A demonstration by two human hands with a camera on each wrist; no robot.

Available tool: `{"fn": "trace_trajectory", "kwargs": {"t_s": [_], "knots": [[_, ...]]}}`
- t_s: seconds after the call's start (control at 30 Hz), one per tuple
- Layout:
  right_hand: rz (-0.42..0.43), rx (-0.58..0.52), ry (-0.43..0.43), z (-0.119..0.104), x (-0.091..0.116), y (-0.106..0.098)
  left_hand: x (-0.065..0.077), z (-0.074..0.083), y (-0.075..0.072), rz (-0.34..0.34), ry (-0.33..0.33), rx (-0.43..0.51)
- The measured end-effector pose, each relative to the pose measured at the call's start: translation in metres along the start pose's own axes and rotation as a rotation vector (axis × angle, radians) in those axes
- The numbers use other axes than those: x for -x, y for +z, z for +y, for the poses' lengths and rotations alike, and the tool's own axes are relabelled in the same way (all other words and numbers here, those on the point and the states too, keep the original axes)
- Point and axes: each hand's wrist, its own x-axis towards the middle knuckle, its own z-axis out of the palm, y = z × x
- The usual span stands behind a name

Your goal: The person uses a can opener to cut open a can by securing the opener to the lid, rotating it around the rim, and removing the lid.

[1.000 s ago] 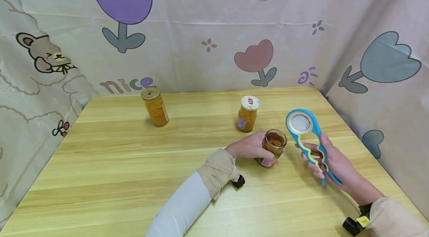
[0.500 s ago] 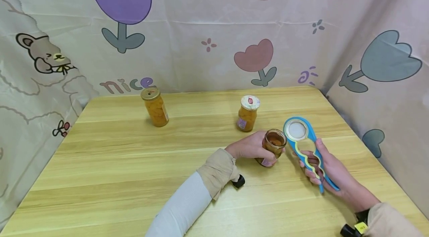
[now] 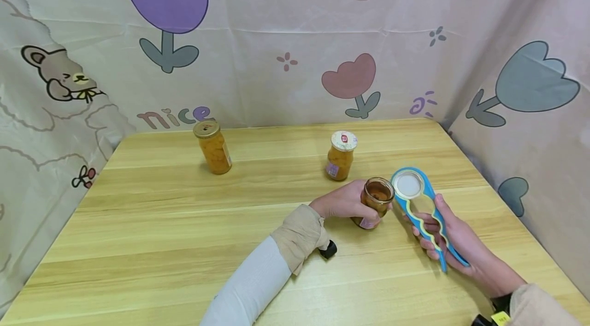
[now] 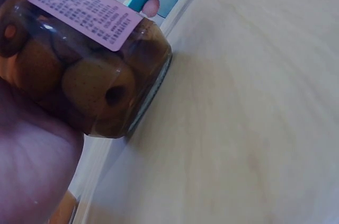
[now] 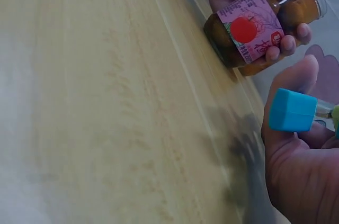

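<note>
A lidless glass jar (image 3: 378, 200) of round brown fruit in dark liquid stands on the table, and the left hand (image 3: 348, 202) grips it around the side. Its pink label (image 5: 253, 27) with a red fruit faces the right wrist camera. Just to the right, the right hand (image 3: 461, 236) holds a blue and yellow jar opener (image 3: 430, 198) by its handles, above the table. A pale round disc (image 3: 408, 185), which looks like a lid, fills the opener's ring. That ring appears close beside the jar's mouth; whether they touch I cannot tell.
Behind the left hand stands a lidded jar (image 3: 341, 156) of orange fruit with a white top. Another orange jar (image 3: 214, 148) with a gold lid is at the back left. A printed cloth (image 3: 258, 80) hangs along the back and sides of the wooden table (image 3: 161, 244).
The right hand and jar opener have come down and slightly left, nearer the open jar. The left hand and its jar have stayed in place.
</note>
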Motion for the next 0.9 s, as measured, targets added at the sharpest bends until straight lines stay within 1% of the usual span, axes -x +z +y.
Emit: {"fn": "trace_trajectory", "kwargs": {"t_s": [0.07, 0.17, 0.3, 0.5, 0.63, 0.77, 0.87, 0.9], "knots": [[-0.002, -0.034, 0.028, 0.001, 0.001, 0.0, 0.0, 0.0, 0.0, -0.003, 0.0, 0.008], [0.001, -0.044, 0.056, 0.004, 0.001, 0.0, 0.0, -0.001, 0.001, -0.001, 0.0, 0.017], [-0.008, -0.014, 0.066, 0.005, 0.001, 0.001, 0.0, -0.001, 0.001, 0.007, -0.008, 0.014], [-0.039, -0.024, 0.074, 0.005, 0.001, -0.001, -0.001, -0.001, 0.001, 0.009, -0.01, -0.023], [-0.115, -0.067, 0.066, 0.005, 0.0, -0.004, -0.001, 0.0, 0.002, 0.018, -0.014, -0.029], [-0.189, -0.125, 0.072, 0.006, -0.001, -0.008, -0.001, 0.001, 0.002, 0.018, -0.019, -0.013], [-0.191, -0.141, 0.085, 0.006, -0.001, -0.01, -0.002, 0.001, 0.003, 0.025, -0.023, -0.005], [-0.183, -0.145, 0.092, 0.006, -0.001, -0.011, -0.002, 0.0, 0.003, 0.018, -0.022, 0.015]]}}
